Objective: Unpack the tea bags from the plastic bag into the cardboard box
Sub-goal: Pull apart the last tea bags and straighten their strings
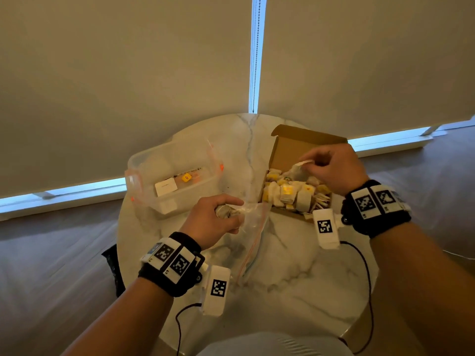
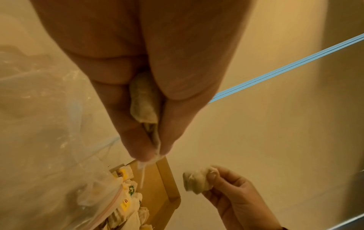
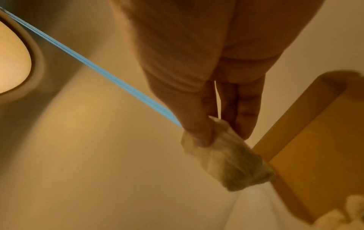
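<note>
Right hand (image 1: 331,168): raised over the open cardboard box (image 1: 288,147), thumb and fingers (image 3: 197,133) pinching one pale tea bag (image 3: 226,161) by its end.
Left hand (image 1: 213,219): fingers curled around another tea bag (image 2: 143,102), just beside the box's near-left corner.
Plastic bag (image 1: 253,235): clear zip bag, lying crumpled on the marble worktop (image 1: 295,265) under the left hand.
Box contents: many tea bags (image 1: 288,191) with yellow tags piled inside.
Clear plastic container (image 1: 172,176): on the worktop's left side, apart from the box.

Round marble table (image 1: 295,258); cardboard box (image 1: 290,150), plastic bag (image 1: 253,235), clear container (image 1: 151,163) on it.
</note>
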Tool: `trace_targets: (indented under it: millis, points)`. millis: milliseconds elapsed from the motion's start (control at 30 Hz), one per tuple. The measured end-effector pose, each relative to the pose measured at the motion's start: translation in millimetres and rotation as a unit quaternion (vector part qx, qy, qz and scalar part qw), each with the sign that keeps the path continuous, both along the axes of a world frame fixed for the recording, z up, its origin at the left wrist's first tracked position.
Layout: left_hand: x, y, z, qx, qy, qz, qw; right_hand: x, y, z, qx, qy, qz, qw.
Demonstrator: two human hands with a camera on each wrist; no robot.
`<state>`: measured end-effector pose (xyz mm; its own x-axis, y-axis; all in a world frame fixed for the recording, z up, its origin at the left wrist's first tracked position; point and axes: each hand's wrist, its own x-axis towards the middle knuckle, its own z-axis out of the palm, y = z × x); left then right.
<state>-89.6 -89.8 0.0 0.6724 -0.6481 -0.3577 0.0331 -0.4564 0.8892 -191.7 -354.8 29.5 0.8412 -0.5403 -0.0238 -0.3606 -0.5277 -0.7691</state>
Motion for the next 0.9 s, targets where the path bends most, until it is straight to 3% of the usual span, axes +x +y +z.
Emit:
trace_targets:
  millis: [233, 467, 633, 900]
  points:
    - [0, -8, -7, 0.005, 0.011, 0.009, 1.0, 16, -53, -54, -0.02, 0.156, -0.05, 0.986]
    - [4, -7, -17, 0.013, 0.019, 0.026, 0.999, 34, -38, -97, -0.037, 0.325, 0.074, 0.942]
    - [6, -9, -20, 0.006, 0.024, 0.041, 0.999, 41, -47, -117, -0.106, 0.329, 0.056, 0.937]
    - [5, -12, -17, -0.025, 0.044, 0.07, 0.996, 30, -37, -116, -0.135, 0.31, 0.061, 0.939]
